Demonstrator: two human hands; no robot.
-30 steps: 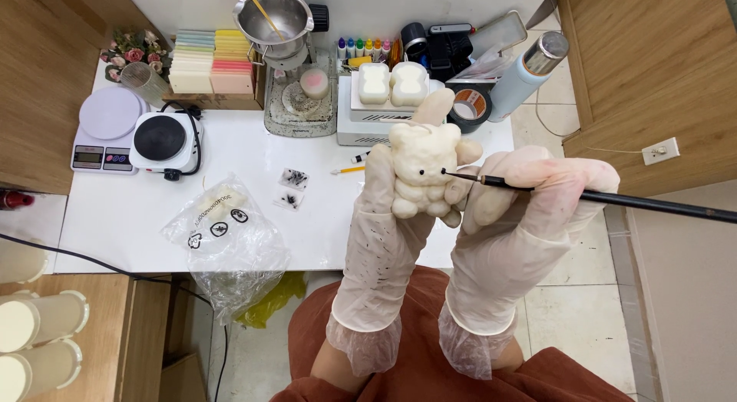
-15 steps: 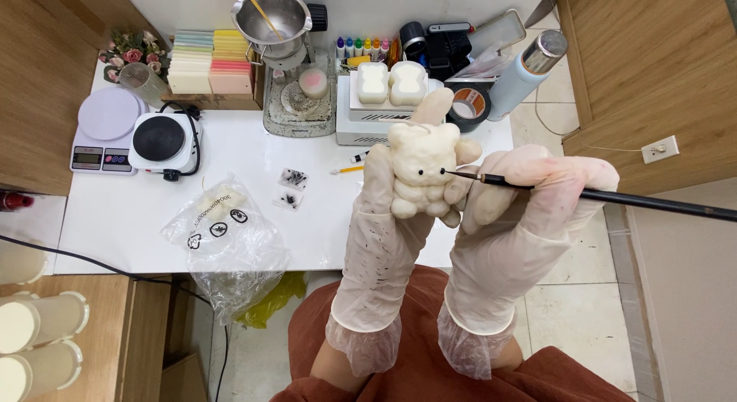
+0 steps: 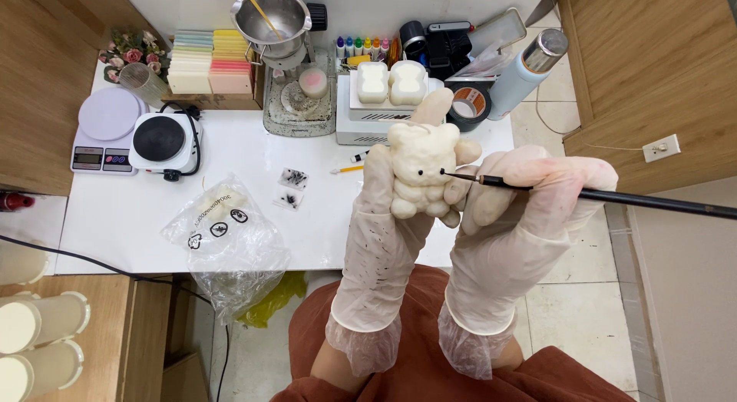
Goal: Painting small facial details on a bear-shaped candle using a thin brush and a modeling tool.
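Observation:
My left hand (image 3: 388,218), in a pale latex glove, holds up a cream bear-shaped wax figure (image 3: 421,170) over the white table (image 3: 138,218). The bear faces me and has two small black dots for eyes. In my gloved right hand (image 3: 522,210) is a thin black brush (image 3: 614,197), and its tip touches the bear's face beside the right eye. Both hands are close together above the table's front edge.
On the table lie a clear plastic bag (image 3: 226,237), a digital scale (image 3: 104,129), a small hot plate (image 3: 161,141), stacked coloured wax sheets (image 3: 209,60), a metal pouring pot (image 3: 270,18), two bear moulds (image 3: 391,81), a tape roll (image 3: 470,104) and a flask (image 3: 528,62). White cups (image 3: 38,340) stand at lower left.

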